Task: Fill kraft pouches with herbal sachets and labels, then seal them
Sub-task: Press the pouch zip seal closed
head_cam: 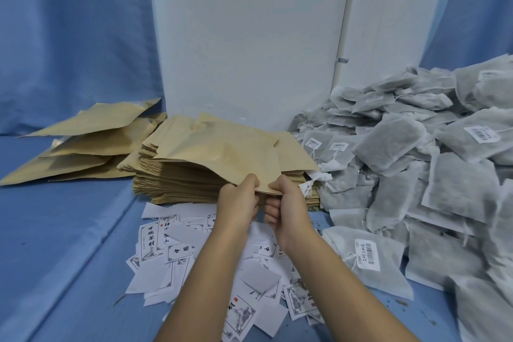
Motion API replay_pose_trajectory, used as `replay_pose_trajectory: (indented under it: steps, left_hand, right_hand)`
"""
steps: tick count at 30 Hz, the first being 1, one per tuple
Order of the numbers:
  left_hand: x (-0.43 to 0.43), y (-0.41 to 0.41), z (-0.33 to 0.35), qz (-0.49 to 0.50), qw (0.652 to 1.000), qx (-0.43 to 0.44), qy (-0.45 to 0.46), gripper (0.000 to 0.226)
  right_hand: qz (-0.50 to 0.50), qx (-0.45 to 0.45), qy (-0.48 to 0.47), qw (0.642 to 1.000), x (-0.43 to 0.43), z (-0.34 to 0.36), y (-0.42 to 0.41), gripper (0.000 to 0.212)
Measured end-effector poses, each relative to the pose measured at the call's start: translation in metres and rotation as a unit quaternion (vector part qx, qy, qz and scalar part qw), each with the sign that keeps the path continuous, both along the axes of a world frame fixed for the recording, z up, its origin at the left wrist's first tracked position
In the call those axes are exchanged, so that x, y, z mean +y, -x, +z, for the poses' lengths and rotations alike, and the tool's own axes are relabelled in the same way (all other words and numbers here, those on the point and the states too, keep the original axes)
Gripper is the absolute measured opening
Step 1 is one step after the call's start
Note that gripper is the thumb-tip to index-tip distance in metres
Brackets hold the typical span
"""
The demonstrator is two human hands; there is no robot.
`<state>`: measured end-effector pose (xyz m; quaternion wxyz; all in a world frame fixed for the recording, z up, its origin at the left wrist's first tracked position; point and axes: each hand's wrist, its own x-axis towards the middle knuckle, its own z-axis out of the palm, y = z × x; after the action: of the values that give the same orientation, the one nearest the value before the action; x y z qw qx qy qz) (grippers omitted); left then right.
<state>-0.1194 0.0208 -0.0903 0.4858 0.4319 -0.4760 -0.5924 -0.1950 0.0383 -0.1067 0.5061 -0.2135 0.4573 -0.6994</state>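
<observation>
A kraft pouch (222, 150) lies lifted at its near edge above a thick stack of kraft pouches (177, 183) in the middle. My left hand (238, 203) and my right hand (286, 208) both pinch that near edge, side by side, thumbs on top. Below my forearms, several white printed labels (163, 241) are scattered over the blue cloth. A big heap of grey herbal sachets (416, 164) with barcode stickers fills the right side.
Several filled kraft pouches (83, 141) lie loosely piled at the back left. A white board (249, 36) stands upright behind the stack. Blue cloth (61, 230) covers the surface and hangs as a backdrop.
</observation>
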Motion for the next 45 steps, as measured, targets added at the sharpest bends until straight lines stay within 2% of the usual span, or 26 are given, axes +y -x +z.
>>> replay_pose_trajectory:
  steps: [4, 12, 16, 21, 24, 29, 34, 40, 45]
  left_hand:
    - [0.0, -0.001, 0.0, -0.035, 0.999, -0.037, -0.002, 0.031]
    - [-0.008, -0.005, -0.007, -0.007, 1.0, 0.011, -0.016, 0.034]
    - [-0.008, -0.007, -0.006, 0.013, 1.0, -0.013, -0.011, 0.031]
    - [-0.014, -0.018, -0.004, 0.084, 0.996, 0.019, 0.0, 0.023]
    - [-0.011, -0.017, -0.001, 0.064, 0.997, 0.045, -0.011, 0.024]
    - [-0.005, -0.014, 0.001, -0.027, 0.999, -0.004, -0.02, 0.042]
    - [-0.013, -0.023, 0.0, 0.074, 0.997, 0.001, -0.003, 0.031]
    - [-0.014, -0.021, 0.0, 0.069, 0.998, 0.001, 0.005, 0.024]
    - [-0.018, -0.027, -0.003, 0.147, 0.988, 0.011, 0.041, 0.025]
  right_hand:
    - [0.031, 0.008, 0.014, 0.999, 0.001, 0.002, -0.003, 0.027]
    - [0.052, 0.052, -0.011, 0.997, 0.003, 0.001, -0.008, 0.034]
    - [0.049, 0.014, -0.017, 0.999, 0.005, 0.003, -0.005, 0.035]
    - [0.018, -0.015, 0.001, 1.0, 0.003, 0.0, -0.008, 0.034]
    - [0.007, -0.022, 0.039, 0.999, 0.0, -0.002, -0.015, 0.034]
    - [-0.007, 0.016, 0.056, 0.998, 0.002, -0.004, -0.02, 0.037]
    - [-0.034, 0.007, 0.038, 0.999, 0.003, -0.004, -0.016, 0.036]
    - [-0.038, 0.021, 0.041, 0.998, 0.003, -0.001, -0.014, 0.034]
    - [-0.086, -0.018, 0.048, 0.995, 0.001, 0.0, -0.006, 0.025]
